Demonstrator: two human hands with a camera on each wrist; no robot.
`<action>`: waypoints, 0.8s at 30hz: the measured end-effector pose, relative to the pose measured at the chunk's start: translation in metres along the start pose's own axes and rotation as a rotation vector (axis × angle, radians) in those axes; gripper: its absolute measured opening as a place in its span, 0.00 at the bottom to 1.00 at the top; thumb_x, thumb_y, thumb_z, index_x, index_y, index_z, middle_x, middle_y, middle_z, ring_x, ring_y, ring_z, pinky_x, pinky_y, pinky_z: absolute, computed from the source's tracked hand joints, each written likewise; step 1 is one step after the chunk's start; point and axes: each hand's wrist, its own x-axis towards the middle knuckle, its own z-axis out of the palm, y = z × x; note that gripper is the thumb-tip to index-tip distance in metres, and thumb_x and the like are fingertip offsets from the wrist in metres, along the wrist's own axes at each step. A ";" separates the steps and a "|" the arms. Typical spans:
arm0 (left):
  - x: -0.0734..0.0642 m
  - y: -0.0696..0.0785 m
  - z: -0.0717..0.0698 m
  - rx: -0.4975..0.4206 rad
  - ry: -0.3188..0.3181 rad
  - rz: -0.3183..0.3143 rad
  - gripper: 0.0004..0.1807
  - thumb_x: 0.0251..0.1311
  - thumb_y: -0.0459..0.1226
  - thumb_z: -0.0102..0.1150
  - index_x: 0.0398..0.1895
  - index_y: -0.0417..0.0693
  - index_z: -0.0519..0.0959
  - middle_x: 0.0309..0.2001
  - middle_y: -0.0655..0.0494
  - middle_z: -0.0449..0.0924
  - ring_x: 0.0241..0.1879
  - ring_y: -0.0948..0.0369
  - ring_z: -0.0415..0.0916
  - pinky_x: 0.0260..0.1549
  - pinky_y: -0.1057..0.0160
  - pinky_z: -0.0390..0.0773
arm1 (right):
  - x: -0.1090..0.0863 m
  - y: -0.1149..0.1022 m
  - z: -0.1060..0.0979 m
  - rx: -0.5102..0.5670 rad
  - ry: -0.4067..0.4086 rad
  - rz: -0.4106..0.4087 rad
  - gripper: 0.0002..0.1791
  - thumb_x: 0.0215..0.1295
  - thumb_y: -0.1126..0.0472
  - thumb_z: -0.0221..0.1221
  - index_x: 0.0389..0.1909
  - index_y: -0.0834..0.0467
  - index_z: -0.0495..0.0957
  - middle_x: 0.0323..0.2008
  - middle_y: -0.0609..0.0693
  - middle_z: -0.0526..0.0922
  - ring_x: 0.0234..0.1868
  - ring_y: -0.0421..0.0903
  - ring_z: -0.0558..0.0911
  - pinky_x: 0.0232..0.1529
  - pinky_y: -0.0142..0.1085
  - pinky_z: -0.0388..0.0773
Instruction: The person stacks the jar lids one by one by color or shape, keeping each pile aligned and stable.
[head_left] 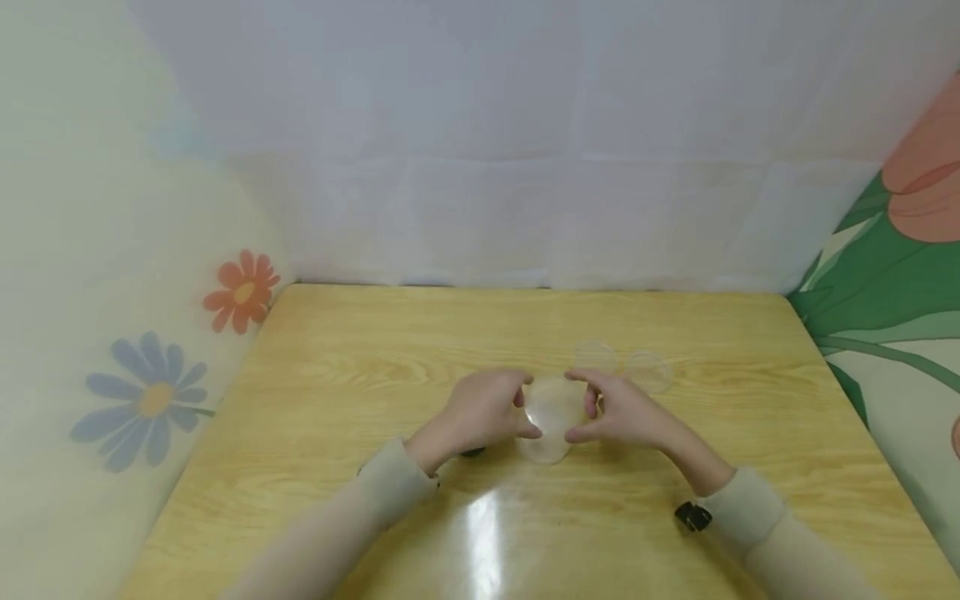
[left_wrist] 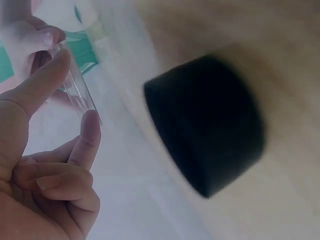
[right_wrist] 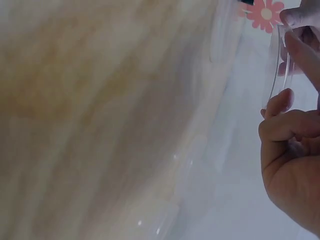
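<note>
Both hands hold a clear round petri dish [head_left: 557, 402] between them, above the table. My left hand [head_left: 487, 408] pinches its left edge with thumb and index finger, the other fingers folded in. On the opposite edge, my right hand [head_left: 618, 408] grips it the same way. The wrist views show the dish edge-on: its thin wall [left_wrist: 79, 90] lies between the left fingertips, and the right finger and thumb span its rim [right_wrist: 276, 75]. Partly under it, another clear round piece [head_left: 543, 451] sits on the table; whether it is a dish or a lid I cannot tell.
Two more clear round dishes [head_left: 596, 357] [head_left: 648, 371] lie behind my right hand on the wood-patterned table [head_left: 360, 333]. A short black cylinder [left_wrist: 205, 125] stands below my left wrist, mostly hidden in the head view. White cloth [head_left: 480, 217] hangs behind the table.
</note>
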 end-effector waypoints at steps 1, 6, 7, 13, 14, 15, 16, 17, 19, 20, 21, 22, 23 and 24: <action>-0.002 -0.001 0.002 -0.008 -0.002 -0.002 0.44 0.49 0.57 0.80 0.65 0.41 0.78 0.38 0.63 0.83 0.34 0.65 0.78 0.32 0.62 0.78 | 0.000 0.001 0.003 0.003 -0.009 -0.002 0.52 0.52 0.51 0.81 0.74 0.64 0.67 0.29 0.46 0.77 0.20 0.37 0.68 0.21 0.31 0.69; -0.012 -0.006 0.011 0.017 0.001 0.017 0.43 0.47 0.55 0.82 0.62 0.41 0.80 0.36 0.63 0.83 0.33 0.64 0.79 0.32 0.61 0.79 | -0.002 0.003 0.016 -0.011 -0.050 0.001 0.53 0.52 0.51 0.80 0.75 0.64 0.65 0.29 0.44 0.79 0.25 0.40 0.75 0.27 0.33 0.75; -0.013 -0.007 0.012 0.029 0.004 0.022 0.42 0.47 0.55 0.82 0.62 0.41 0.80 0.36 0.63 0.83 0.33 0.64 0.79 0.32 0.60 0.78 | -0.002 0.004 0.017 -0.015 -0.058 0.004 0.53 0.52 0.51 0.80 0.75 0.64 0.65 0.29 0.44 0.79 0.26 0.40 0.76 0.27 0.34 0.76; -0.014 -0.012 0.022 0.058 0.021 0.049 0.41 0.43 0.54 0.83 0.58 0.43 0.81 0.31 0.67 0.80 0.31 0.64 0.77 0.29 0.60 0.76 | -0.003 0.004 0.022 -0.003 -0.079 0.005 0.50 0.51 0.55 0.81 0.74 0.64 0.67 0.28 0.44 0.80 0.27 0.41 0.78 0.30 0.34 0.77; -0.014 -0.013 0.023 0.061 0.026 0.055 0.40 0.42 0.54 0.84 0.57 0.43 0.82 0.30 0.68 0.79 0.30 0.65 0.76 0.28 0.61 0.75 | -0.003 0.005 0.022 0.003 -0.081 -0.004 0.50 0.51 0.56 0.81 0.73 0.64 0.67 0.28 0.44 0.79 0.27 0.41 0.78 0.30 0.35 0.77; -0.014 -0.014 0.024 0.064 0.030 0.061 0.40 0.41 0.55 0.84 0.56 0.43 0.82 0.29 0.69 0.78 0.29 0.65 0.75 0.27 0.61 0.75 | -0.002 0.005 0.022 0.005 -0.083 -0.008 0.50 0.50 0.57 0.81 0.72 0.64 0.68 0.28 0.44 0.80 0.27 0.41 0.78 0.30 0.35 0.77; -0.014 -0.014 0.025 0.069 0.032 0.066 0.39 0.40 0.55 0.84 0.55 0.44 0.82 0.28 0.69 0.77 0.29 0.65 0.75 0.27 0.61 0.74 | -0.002 0.006 0.022 0.007 -0.087 -0.015 0.49 0.50 0.57 0.81 0.72 0.64 0.68 0.28 0.44 0.79 0.27 0.41 0.78 0.31 0.35 0.77; -0.013 -0.015 0.026 0.070 0.036 0.071 0.39 0.39 0.54 0.84 0.54 0.44 0.83 0.27 0.69 0.76 0.28 0.66 0.74 0.26 0.61 0.74 | -0.001 0.006 0.023 0.005 -0.091 -0.019 0.49 0.49 0.57 0.81 0.71 0.64 0.69 0.28 0.44 0.79 0.27 0.41 0.78 0.31 0.35 0.77; -0.013 -0.015 0.026 0.076 0.037 0.079 0.38 0.39 0.54 0.85 0.53 0.45 0.83 0.26 0.70 0.75 0.27 0.66 0.73 0.26 0.62 0.74 | 0.000 0.009 0.023 -0.002 -0.101 -0.022 0.49 0.49 0.57 0.81 0.71 0.64 0.69 0.27 0.43 0.79 0.27 0.40 0.78 0.31 0.35 0.77; -0.013 -0.015 0.026 0.078 0.035 0.079 0.38 0.39 0.54 0.85 0.52 0.45 0.83 0.26 0.69 0.75 0.27 0.66 0.73 0.26 0.61 0.73 | 0.001 0.009 0.023 -0.008 -0.107 -0.021 0.49 0.49 0.57 0.81 0.71 0.64 0.69 0.27 0.43 0.79 0.27 0.40 0.78 0.32 0.35 0.77; -0.013 -0.015 0.026 0.080 0.033 0.079 0.38 0.39 0.54 0.85 0.52 0.45 0.83 0.26 0.69 0.75 0.27 0.66 0.74 0.26 0.61 0.74 | 0.001 0.010 0.023 -0.013 -0.113 -0.014 0.49 0.49 0.56 0.81 0.71 0.63 0.69 0.27 0.42 0.79 0.27 0.40 0.78 0.32 0.35 0.77; -0.013 -0.015 0.026 0.082 0.032 0.080 0.38 0.38 0.54 0.85 0.52 0.45 0.83 0.26 0.69 0.75 0.27 0.65 0.74 0.26 0.61 0.74 | 0.001 0.010 0.023 -0.016 -0.118 -0.014 0.49 0.50 0.56 0.81 0.71 0.63 0.68 0.27 0.42 0.79 0.27 0.40 0.78 0.33 0.35 0.77; -0.013 -0.014 0.025 0.081 0.029 0.080 0.38 0.39 0.53 0.85 0.53 0.45 0.83 0.26 0.69 0.75 0.28 0.65 0.74 0.26 0.60 0.74 | 0.002 0.010 0.023 -0.022 -0.124 -0.008 0.49 0.50 0.56 0.81 0.71 0.63 0.69 0.27 0.42 0.80 0.27 0.40 0.78 0.33 0.35 0.77; -0.012 -0.014 0.025 0.084 0.025 0.077 0.38 0.39 0.53 0.85 0.53 0.46 0.83 0.26 0.69 0.75 0.28 0.65 0.74 0.26 0.60 0.74 | 0.002 0.010 0.023 -0.023 -0.130 -0.004 0.49 0.50 0.56 0.81 0.71 0.63 0.68 0.27 0.42 0.80 0.27 0.40 0.78 0.33 0.35 0.77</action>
